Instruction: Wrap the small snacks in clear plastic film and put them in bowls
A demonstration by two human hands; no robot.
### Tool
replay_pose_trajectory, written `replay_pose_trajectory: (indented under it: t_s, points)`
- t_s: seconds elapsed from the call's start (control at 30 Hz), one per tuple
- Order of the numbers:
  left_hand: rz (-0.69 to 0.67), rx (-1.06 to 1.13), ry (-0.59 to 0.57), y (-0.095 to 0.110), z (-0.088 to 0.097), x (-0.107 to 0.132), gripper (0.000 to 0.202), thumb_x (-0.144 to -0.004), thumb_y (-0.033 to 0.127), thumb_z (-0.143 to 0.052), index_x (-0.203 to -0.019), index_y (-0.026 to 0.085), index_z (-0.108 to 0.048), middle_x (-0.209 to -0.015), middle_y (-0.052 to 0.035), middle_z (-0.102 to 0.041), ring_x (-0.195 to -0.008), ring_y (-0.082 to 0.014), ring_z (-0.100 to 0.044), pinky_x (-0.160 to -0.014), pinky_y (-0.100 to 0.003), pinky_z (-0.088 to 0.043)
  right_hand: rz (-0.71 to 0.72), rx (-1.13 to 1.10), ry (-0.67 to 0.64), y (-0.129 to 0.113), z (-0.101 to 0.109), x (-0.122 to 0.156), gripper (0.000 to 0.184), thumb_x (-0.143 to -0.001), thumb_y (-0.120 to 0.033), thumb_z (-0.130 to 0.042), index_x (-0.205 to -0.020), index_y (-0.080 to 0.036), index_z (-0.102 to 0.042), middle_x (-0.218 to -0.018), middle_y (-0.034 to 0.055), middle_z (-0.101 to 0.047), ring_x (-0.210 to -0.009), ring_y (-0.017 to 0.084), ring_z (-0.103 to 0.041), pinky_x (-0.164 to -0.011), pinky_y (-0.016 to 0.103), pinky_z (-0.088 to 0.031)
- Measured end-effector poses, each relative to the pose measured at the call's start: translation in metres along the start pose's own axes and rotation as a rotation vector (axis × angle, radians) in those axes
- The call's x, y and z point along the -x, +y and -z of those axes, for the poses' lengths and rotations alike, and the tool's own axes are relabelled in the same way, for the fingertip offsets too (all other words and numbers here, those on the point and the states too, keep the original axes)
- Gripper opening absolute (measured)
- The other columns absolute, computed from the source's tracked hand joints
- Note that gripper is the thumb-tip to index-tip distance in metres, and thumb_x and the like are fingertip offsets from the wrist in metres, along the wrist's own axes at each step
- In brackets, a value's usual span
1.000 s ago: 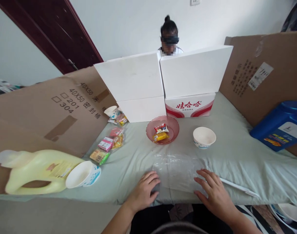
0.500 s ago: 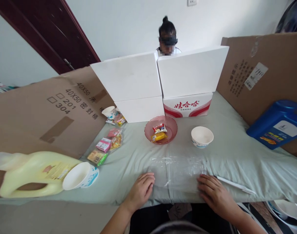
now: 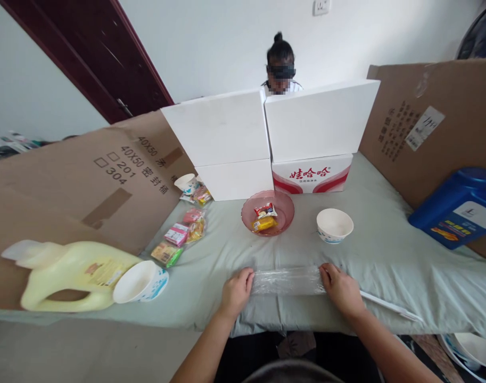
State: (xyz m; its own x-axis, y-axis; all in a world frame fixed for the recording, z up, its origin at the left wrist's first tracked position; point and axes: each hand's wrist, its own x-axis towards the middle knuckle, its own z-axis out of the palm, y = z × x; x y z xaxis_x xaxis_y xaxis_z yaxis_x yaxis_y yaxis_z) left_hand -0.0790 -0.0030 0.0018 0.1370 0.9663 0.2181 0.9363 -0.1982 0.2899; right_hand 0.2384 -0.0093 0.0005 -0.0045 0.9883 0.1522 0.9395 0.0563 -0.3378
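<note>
Squarely between the two hands, a clear plastic sheet [image 3: 287, 280] lies as a narrow crumpled band on the pale green cloth [image 3: 390, 260], close to the near edge of the table. The left hand [image 3: 237, 290] sits at its nine o'clock end and the right hand [image 3: 340, 290] at its three o'clock end. Each hand is half closed, with its thumb and bent fingers gripping that end of the band.

Both tips of the plastic vanish under the fingers, so its full length cannot be read. A thin white strip [image 3: 390, 307] runs out from behind the right wrist towards four o'clock, its near end covered. At twelve o'clock from the plastic stands a pink bowl [image 3: 285, 210] with snack packets [image 3: 263, 217] in it, and a white bowl [image 3: 334, 224] stands at one o'clock. A blue jug [image 3: 458, 207] at two o'clock is cut by the frame edge. Behind the white boxes [image 3: 266, 133], only the head of another person [image 3: 280, 53] shows.

The plastic is see-through and glossy, wrinkled along its length, with whitish glints, and the cloth shows through it.
</note>
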Motion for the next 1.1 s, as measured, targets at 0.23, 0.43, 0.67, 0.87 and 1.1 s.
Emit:
replay_pose_trajectory:
  t_s: [0.23, 0.43, 0.67, 0.87, 1.1]
  points:
    - [0.052, -0.128, 0.104, 0.008, 0.005, -0.003, 0.021, -0.090, 0.029, -0.052, -0.104, 0.017, -0.063, -0.095, -0.0105, -0.069, -0.087, -0.0254, -0.066, -0.078, -0.036, -0.051, 0.023, 0.107, 0.018, -0.002, 0.003, -0.006, 0.027, -0.095, -0.030, -0.040, -0.103, -0.017, -0.063, -0.095, 0.0114, -0.068, -0.079, 0.024, -0.065, -0.067, 0.034, -0.048]
    - [-0.224, -0.004, 0.155, 0.056, 0.005, 0.005, 0.033, -0.094, 0.027, -0.043, -0.121, 0.015, -0.057, -0.125, -0.0149, -0.059, -0.122, -0.0294, -0.051, -0.102, -0.045, -0.041, 0.408, 0.055, 0.204, -0.024, 0.005, 0.006, 0.036, -0.093, -0.032, -0.046, -0.125, -0.018, -0.057, -0.134, 0.0129, -0.054, -0.130, 0.029, -0.041, -0.103, 0.046, -0.035]
    - [-0.341, -0.127, -0.167, 0.056, -0.028, 0.020, 0.077, -0.092, 0.050, -0.048, -0.153, 0.018, -0.012, -0.158, -0.0130, -0.018, -0.145, -0.0321, -0.015, -0.113, -0.053, -0.025, 0.548, 0.141, 0.009, -0.014, -0.025, 0.023, 0.067, -0.092, -0.050, -0.043, -0.149, -0.016, -0.029, -0.151, 0.0115, -0.035, -0.140, 0.030, -0.027, -0.112, 0.053, -0.020]
    - [-0.132, -0.187, 0.003, 0.004, -0.022, 0.021, 0.075, -0.092, 0.052, -0.047, -0.150, 0.012, -0.021, -0.155, -0.0208, -0.022, -0.143, -0.0386, -0.017, -0.109, -0.060, -0.028, 0.444, 0.173, 0.089, 0.032, -0.014, 0.031, 0.058, -0.091, -0.049, -0.046, -0.140, -0.018, -0.045, -0.144, 0.0108, -0.047, -0.135, 0.032, -0.037, -0.106, 0.053, -0.030]
    - [-0.486, 0.269, -0.080, 0.098, -0.001, 0.026, 0.035, -0.090, 0.025, -0.051, -0.125, 0.018, -0.053, -0.128, -0.0111, -0.058, -0.119, -0.0232, -0.054, -0.103, -0.040, -0.045, 0.454, 0.011, 0.124, 0.024, 0.007, 0.028, 0.024, -0.094, -0.028, -0.046, -0.096, -0.023, -0.070, -0.115, 0.0080, -0.067, -0.120, 0.028, -0.052, -0.095, 0.044, -0.041]
